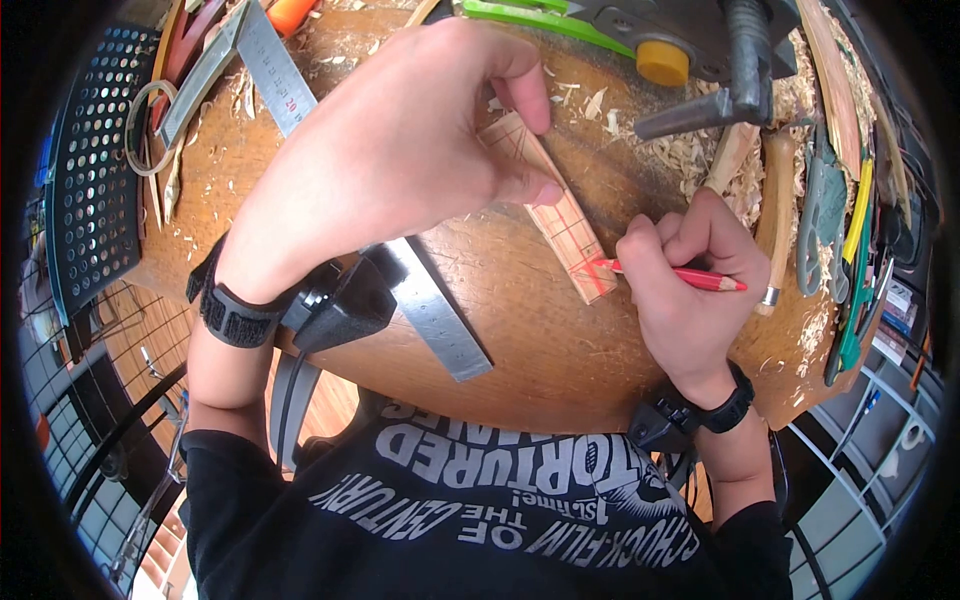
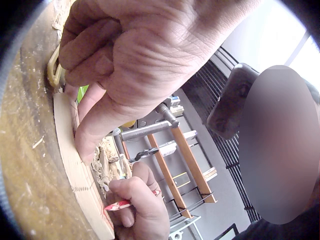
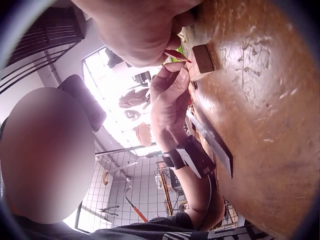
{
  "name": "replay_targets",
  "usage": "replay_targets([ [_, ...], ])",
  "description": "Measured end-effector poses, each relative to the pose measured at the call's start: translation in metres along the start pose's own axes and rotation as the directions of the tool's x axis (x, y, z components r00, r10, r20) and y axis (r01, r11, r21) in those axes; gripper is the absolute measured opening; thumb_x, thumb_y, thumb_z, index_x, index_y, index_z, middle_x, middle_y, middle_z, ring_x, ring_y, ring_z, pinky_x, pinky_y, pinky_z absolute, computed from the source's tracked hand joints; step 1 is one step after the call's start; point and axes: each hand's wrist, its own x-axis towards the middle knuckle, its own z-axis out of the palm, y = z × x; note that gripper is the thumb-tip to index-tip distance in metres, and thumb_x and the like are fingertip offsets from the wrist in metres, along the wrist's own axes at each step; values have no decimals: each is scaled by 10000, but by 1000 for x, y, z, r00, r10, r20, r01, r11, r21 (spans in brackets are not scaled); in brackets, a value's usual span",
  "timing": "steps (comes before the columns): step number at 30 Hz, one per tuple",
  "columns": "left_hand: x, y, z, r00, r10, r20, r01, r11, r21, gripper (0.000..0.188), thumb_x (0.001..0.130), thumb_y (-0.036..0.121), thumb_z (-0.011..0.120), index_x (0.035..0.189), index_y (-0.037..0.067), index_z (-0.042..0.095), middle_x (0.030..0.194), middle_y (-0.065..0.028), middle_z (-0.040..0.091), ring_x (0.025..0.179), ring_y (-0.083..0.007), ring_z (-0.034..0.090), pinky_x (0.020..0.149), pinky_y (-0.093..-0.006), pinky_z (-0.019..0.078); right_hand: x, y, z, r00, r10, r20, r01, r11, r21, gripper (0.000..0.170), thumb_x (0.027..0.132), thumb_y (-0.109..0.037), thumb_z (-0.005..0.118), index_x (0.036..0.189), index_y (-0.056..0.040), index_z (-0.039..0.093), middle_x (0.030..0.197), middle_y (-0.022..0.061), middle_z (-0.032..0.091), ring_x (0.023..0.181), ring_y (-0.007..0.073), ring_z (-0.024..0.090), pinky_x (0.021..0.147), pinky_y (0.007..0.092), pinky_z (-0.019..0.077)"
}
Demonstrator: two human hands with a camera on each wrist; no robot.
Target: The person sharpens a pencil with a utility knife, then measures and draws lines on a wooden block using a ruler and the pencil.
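Observation:
A small rectangular wooden block (image 1: 565,232) lies on the bench, with grid lines drawn on it and red strokes near its near end. My left hand (image 1: 400,145) pinches its far part between thumb and fingers. In my right hand (image 1: 690,310) a red pencil (image 1: 715,279) is gripped, its tip at the red-marked end of the block. The left wrist view shows the pencil (image 2: 120,205) tip right by the block's edge (image 2: 82,185). Under my left forearm runs a steel square (image 1: 440,318), partly hidden by the arm.
A metal vise (image 1: 745,90) with a yellow knob (image 1: 662,62) stands at the far right. Wood shavings (image 1: 690,165) surround it. A wooden tool handle (image 1: 776,205) and several tools line the right edge. At left is a perforated dark panel (image 1: 98,165).

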Motion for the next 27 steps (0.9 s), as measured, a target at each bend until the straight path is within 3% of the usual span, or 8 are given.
replay_targets([
  [23,0,-4,3,1000,25,-17,-25,1000,4,316,687,179,851,885,61,633,671,63,442,503,-22,306,445,-230,238,2,2,0,998,-24,-52,26,999,29,336,748,81,604,587,-55,343,559,-40,348,531,23,322,471,212,264],
  [25,0,-4,2,999,28,-16,-27,1000,16,317,686,179,851,882,61,632,670,60,440,510,-22,310,447,-229,239,4,-3,-1,993,89,-74,-82,992,95,330,758,80,593,600,-63,340,569,-48,347,537,17,327,472,210,260],
  [27,1,2,-2,999,-29,15,29,999,17,318,684,178,852,881,60,632,670,58,438,512,-24,310,449,-230,240,4,-5,-3,992,108,-61,-101,988,118,328,760,78,592,604,-64,341,572,-50,348,540,16,329,472,210,260],
])
